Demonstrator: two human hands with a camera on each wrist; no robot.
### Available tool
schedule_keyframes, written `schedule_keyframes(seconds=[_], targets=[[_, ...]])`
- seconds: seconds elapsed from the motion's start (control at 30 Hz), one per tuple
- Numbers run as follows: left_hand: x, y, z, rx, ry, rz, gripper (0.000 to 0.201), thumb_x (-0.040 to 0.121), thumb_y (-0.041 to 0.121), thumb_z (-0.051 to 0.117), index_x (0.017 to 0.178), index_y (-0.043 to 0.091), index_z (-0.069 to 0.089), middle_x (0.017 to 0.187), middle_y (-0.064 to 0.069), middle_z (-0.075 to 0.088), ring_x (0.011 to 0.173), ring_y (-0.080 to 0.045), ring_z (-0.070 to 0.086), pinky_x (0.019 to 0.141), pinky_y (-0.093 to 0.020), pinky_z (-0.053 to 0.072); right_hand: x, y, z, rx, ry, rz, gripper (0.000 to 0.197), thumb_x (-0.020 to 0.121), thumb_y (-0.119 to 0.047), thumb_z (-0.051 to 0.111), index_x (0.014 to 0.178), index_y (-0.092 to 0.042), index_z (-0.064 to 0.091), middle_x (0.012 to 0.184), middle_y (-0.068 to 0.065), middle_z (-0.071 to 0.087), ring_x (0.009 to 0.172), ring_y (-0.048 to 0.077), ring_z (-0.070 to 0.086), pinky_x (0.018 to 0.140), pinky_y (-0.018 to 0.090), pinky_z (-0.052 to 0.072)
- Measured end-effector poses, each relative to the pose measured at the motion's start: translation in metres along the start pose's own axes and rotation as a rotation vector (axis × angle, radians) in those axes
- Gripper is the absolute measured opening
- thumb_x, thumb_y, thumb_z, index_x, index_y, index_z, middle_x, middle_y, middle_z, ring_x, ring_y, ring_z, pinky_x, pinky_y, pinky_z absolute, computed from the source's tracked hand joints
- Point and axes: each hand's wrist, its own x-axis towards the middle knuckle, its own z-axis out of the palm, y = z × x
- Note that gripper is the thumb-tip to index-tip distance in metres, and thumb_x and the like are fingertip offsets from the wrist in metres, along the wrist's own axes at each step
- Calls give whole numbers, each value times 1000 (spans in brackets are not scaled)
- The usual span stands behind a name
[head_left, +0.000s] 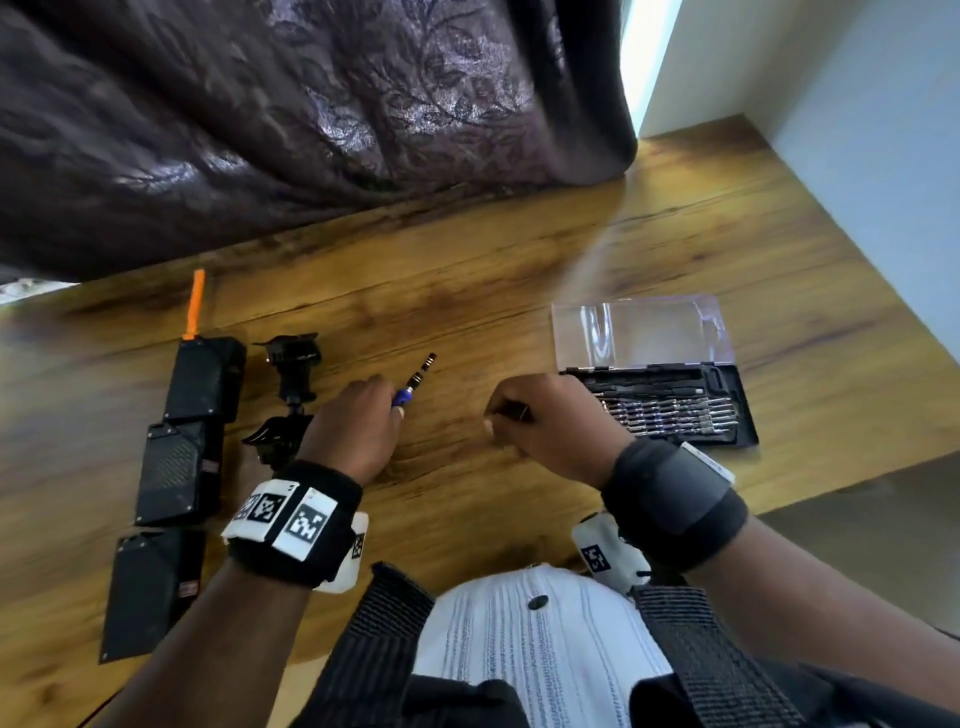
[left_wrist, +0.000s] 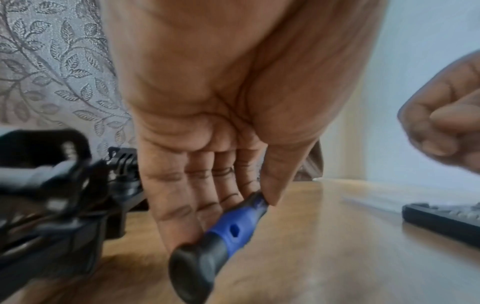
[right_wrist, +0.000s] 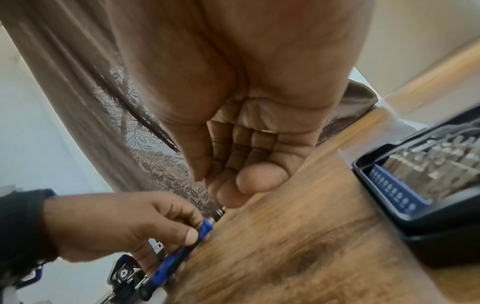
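Overhead, the head camera shows one screwdriver (head_left: 415, 382) held low over the wooden counter (head_left: 467, 291). The left hand (head_left: 353, 431) pinches its blue-and-black handle, and the metal tip points away toward the dark curtain (head_left: 311, 104). The right hand (head_left: 545, 426) is level with it and well apart, fingers curled in. A small dark thing shows at its fingertips, but I cannot tell whether it is pinched. To the right lies one bit case (head_left: 727, 379) with its clear lid (head_left: 644, 332) folded open and rows of metal bits inside. On the left, three black boxes (head_left: 179, 470) lie in a line, with one orange rod (head_left: 196, 304) sticking out beyond the farthest. One black clamp mount (head_left: 288, 395) sits between the boxes and the left hand.

From the left wrist, the left hand (left_wrist: 221, 102) has its thumb and fingertips closed on the screwdriver (left_wrist: 228, 230), the round butt end nearest the camera. Whether the tool touches the counter (left_wrist: 337, 246) is unclear. The clamp mount (left_wrist: 64, 185) blurs at the left. The right hand (left_wrist: 446, 123) shows at the right edge with curled fingers, above a corner of the bit case (left_wrist: 441, 218).

From the right wrist, the right hand (right_wrist: 246, 123) bends four fingers toward the palm, thumb alongside, and nothing in it shows plainly. Below, the left hand (right_wrist: 116, 226) pinches the screwdriver (right_wrist: 166, 267). The bit case (right_wrist: 415, 216) stands at the right.
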Motion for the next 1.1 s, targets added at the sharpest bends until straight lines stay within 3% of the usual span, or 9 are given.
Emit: schedule_keyframes(seconds=[0.1, 0.23, 0.3, 0.4, 0.5, 0.63, 0.7, 0.83, 1.1], targets=[[-10, 19, -17, -42, -14, 140, 16, 106, 28, 53, 119, 22, 60, 115, -2, 65, 97, -23, 61, 76, -39, 45, -1, -4, -5, -43, 127, -19, 11, 92, -16, 68, 100, -21, 74, 92, -10, 70, 79, 5, 61, 72, 19, 49], [-18, 50, -29, -87, -51, 363, 23, 107, 26, 54, 127, 31, 63, 119, 9, 61, 102, -13, 59, 76, -31, 44, -10, -10, -16, -219, 271, -109, 21, 90, -13, 69, 109, -20, 73, 106, -2, 68, 94, 18, 63, 81, 33, 54], [-19, 63, -28, -136, -66, 468, 21, 106, 23, 55, 122, 30, 67, 113, 10, 60, 100, -10, 59, 73, -26, 44, -17, -13, -19, -382, 280, -131, 25, 88, -16, 70, 112, -21, 72, 111, -1, 68, 100, 23, 62, 82, 37, 52], [-17, 78, -23, -211, -98, 564, 19, 106, 20, 55, 118, 23, 69, 110, 5, 62, 99, -14, 61, 78, -31, 49, -28, -13, -24, -516, 257, -24, 25, 91, -28, 65, 116, -26, 68, 107, -4, 71, 101, 25, 66, 86, 42, 44], [-14, 91, -18, -280, -95, 587, 15, 104, 23, 59, 117, 22, 65, 110, 3, 66, 100, -15, 62, 82, -35, 52, -35, -8, -32, -513, 214, 66, 27, 96, -33, 59, 122, -27, 63, 102, -6, 72, 94, 20, 68, 91, 42, 45], [-4, 110, -10, -549, -77, 590, 22, 103, 20, 60, 124, 22, 55, 99, 6, 67, 91, -11, 64, 79, -31, 50, -42, 11, -48, -519, 253, 106, 16, 89, -23, 67, 102, -25, 75, 89, 0, 72, 81, 27, 69, 71, 40, 53], [7, 116, -7, -631, -31, 573, 26, 103, 14, 56, 128, 20, 55, 102, 2, 66, 94, -14, 63, 84, -32, 48, -48, 29, -60, -476, 294, 198, 15, 86, -18, 69, 99, -23, 75, 90, 4, 70, 83, 30, 67, 69, 39, 53], [30, 112, 1, -463, -18, 509, 32, 99, 8, 56, 129, 19, 60, 109, 1, 67, 101, -22, 63, 90, -39, 52, -52, 60, -76, -479, 419, 292, 16, 80, -12, 77, 94, -19, 80, 92, 9, 67, 86, 34, 62, 77, 38, 49], [45, 106, 27, -290, -154, 390, 39, 98, 28, 69, 135, 17, 62, 108, 0, 71, 108, -24, 65, 91, -34, 49, -24, 72, -69, -579, 208, 338, 18, 87, -15, 70, 100, -24, 79, 100, 2, 68, 94, 31, 61, 74, 38, 53]])
